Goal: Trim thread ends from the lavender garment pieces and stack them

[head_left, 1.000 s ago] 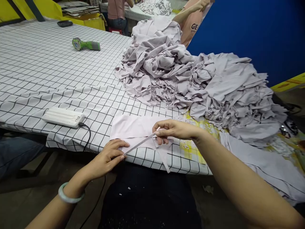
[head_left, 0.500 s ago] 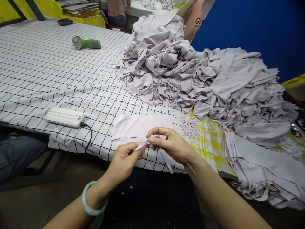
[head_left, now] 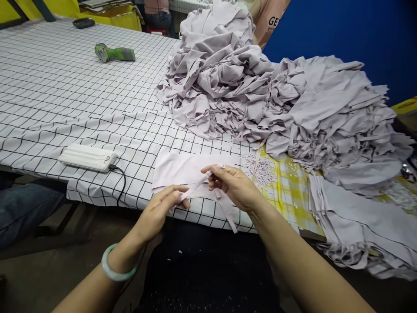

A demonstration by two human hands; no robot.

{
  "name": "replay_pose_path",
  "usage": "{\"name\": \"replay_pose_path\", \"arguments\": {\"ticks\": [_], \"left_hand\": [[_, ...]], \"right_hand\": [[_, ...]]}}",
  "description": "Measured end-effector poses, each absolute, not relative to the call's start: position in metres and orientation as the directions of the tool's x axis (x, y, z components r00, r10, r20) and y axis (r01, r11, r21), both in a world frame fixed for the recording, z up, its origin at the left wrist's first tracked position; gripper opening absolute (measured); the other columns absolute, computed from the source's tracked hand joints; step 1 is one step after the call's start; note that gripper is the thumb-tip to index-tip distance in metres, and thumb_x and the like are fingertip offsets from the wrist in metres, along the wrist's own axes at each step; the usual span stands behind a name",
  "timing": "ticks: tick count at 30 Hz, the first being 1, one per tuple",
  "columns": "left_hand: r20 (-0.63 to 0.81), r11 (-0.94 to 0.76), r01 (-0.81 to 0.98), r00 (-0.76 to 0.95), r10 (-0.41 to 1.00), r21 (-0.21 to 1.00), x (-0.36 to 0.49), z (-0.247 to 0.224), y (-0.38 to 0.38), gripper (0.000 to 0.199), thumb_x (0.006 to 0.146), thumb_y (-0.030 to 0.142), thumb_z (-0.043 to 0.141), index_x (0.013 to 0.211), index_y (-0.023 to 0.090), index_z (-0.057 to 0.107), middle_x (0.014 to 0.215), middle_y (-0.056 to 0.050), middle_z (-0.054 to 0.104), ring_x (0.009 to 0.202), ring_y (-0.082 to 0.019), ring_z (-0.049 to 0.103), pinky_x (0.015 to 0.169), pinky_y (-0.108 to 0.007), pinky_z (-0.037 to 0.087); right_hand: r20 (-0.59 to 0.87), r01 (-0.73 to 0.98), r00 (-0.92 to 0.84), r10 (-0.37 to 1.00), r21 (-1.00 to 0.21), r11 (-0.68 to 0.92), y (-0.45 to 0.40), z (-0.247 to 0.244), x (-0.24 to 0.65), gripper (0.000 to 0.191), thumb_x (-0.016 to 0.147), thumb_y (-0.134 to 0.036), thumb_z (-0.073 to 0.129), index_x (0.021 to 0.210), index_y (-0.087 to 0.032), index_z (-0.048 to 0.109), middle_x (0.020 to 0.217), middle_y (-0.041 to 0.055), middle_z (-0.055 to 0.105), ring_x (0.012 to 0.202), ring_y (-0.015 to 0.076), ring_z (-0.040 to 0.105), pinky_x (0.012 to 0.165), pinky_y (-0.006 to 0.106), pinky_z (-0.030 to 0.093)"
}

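A narrow strap slants between the two hands, above a pale fabric piece lying near the front edge of the tabletop. The left hand has its grip pinching the strap's lower part, and the right hand pinches the upper part – thumb against fingers. To handle it well, hold the strap flat and lightly taut so any twist shows, draw along its length rather than sideways, and keep the loose strap tail from tangling – small trimmings lie just beside, best kept off the fabric
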State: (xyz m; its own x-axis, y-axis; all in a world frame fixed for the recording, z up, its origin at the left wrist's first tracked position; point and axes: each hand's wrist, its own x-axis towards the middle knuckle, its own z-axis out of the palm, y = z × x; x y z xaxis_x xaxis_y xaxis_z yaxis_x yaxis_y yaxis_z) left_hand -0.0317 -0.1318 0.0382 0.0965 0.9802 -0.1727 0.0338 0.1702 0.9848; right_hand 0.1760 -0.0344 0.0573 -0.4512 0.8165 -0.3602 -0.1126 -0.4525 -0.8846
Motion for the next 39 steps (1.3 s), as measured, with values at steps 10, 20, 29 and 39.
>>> {"name": "replay_pose_path", "arguments": {"ticks": [10, 20, 29, 39], "left_hand": [[-0.141, 0.089, 0.288, 0.167, 0.976, 0.953, -0.06, 0.022, -0.129, 0.036, 0.093, 0.03, 0.053, 0.125, 0.016, 0.06, 0.099, -0.008, 0.075, 0.095, -0.019, 0.069, 0.088, -0.038, 0.054], [-0.166, 0.113, 0.304, 0.157, 0.974, 0.946, -0.059, 0.021, -0.128, 0.03, 0.09, 0.03, 0.059, 0.116, 0.018, 0.063, 0.094, -0.006, 0.076, 0.094, -0.019, 0.068, 0.088, -0.036, 0.052], [-0.189, 0.15, 0.239, 0.15, 0.97, 0.959, -0.057, 0.024, -0.122, 0.025, 0.091, 0.038, 0.058, 0.082, 0.017, 0.067, 0.076, -0.003, 0.069, 0.077, -0.015, 0.063, 0.076, -0.029, 0.049], [-0.152, 0.118, 0.22, 0.148, 0.977, 0.968, -0.057, 0.022, -0.127, 0.025, 0.093, 0.038, 0.056, 0.084, 0.017, 0.066, 0.078, -0.003, 0.068, 0.078, -0.016, 0.062, 0.077, -0.03, 0.049]], "right_hand": [[-0.286, -0.024, -0.343, 0.895, -0.95, -0.312, 0.016, 0.064, 0.179, 0.037, 0.069, -0.05, 0.083, 0.081, -0.016, 0.074, 0.065, 0.0005, 0.059, 0.059, 0.0101, 0.054, 0.057, 0.025, 0.05], [0.006, -0.099, -0.302, 0.953, -0.995, -0.025, 0.029, 0.057, 0.194, 0.032, 0.07, -0.055, 0.081, 0.079, -0.026, 0.073, 0.083, 0.0006, 0.063, 0.076, 0.0147, 0.059, 0.073, 0.032, 0.054], [-0.029, 0.439, -0.177, 0.984, -0.897, 0.052, 0.031, 0.043, 0.191, 0.052, 0.073, -0.04, 0.079, 0.12, -0.024, 0.063, 0.103, 0.0075, 0.064, 0.094, 0.0234, 0.06, 0.084, 0.044, 0.053], [-0.225, 0.362, -0.566, 0.793, -0.932, -0.005, -0.037, 0.054, 0.138, 0.011, 0.081, -0.025, 0.063, 0.09, -0.02, 0.066, 0.083, 0.0041, 0.069, 0.073, 0.017, 0.062, 0.066, 0.032, 0.051]]}}
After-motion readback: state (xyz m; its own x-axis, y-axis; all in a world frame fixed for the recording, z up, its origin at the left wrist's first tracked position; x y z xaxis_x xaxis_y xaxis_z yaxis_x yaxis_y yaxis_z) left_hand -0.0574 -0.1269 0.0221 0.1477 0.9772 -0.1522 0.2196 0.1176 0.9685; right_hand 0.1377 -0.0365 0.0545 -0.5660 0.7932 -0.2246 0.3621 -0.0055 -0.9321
